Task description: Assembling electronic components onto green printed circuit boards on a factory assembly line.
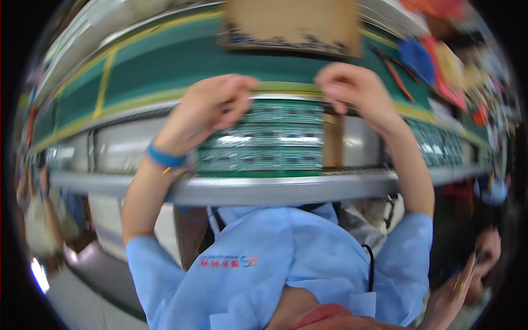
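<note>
The left hand (212,104), blurred, hides the far left corner of the green circuit-board panel (264,136). The panel lies just beyond the silver rail (286,192), its long axis seemingly left-right. Both hands' fingers curl inward, the right hand (355,91) near the far right corner (whether pinching, I cannot tell).

Left forearm (147,192) and right forearm (412,176) extend forward, angled inward. Left hand (213,103) and right hand (356,91) face each other, apart, fingers (241,83) curled; blur obscures fingertip detail.
</note>
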The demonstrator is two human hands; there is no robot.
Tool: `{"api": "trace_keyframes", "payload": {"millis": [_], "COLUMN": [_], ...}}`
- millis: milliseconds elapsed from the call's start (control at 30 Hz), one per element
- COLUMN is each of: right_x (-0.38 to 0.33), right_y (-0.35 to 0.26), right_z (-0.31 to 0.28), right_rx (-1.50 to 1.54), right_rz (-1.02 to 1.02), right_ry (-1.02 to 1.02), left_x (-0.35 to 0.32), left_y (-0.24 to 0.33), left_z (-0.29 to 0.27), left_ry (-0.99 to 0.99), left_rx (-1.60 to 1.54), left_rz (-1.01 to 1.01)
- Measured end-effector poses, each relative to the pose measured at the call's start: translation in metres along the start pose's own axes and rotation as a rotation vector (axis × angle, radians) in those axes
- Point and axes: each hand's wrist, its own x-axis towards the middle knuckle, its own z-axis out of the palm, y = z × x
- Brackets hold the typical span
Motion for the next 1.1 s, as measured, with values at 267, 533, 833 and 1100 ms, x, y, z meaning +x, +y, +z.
{"api": "trace_keyframes", "payload": {"millis": [267, 533, 833, 1100], "right_x": [-0.016, -0.017, -0.023, -0.034], "right_y": [0.012, 0.023, 0.030, 0.022], "right_z": [0.005, 0.014, 0.013, 0.014], "right_rx": [0.274, 0.293, 0.298, 0.292], "right_rz": [-0.049, -0.045, -0.121, -0.053], "right_ry": [0.004, -0.011, 0.104, 0.081], "left_x": [0.000, 0.001, 0.003, -0.003], "left_y": [0.007, 0.003, 0.007, 0.011], "left_z": [0.013, 0.010, 0.002, 0.009], "left_ry": [0.108, 0.233, 0.072, 0.063], "left_rx": [-0.019, -0.029, -0.087, -0.120], "left_rz": [-0.049, -0.008, 0.017, 0.009]}}
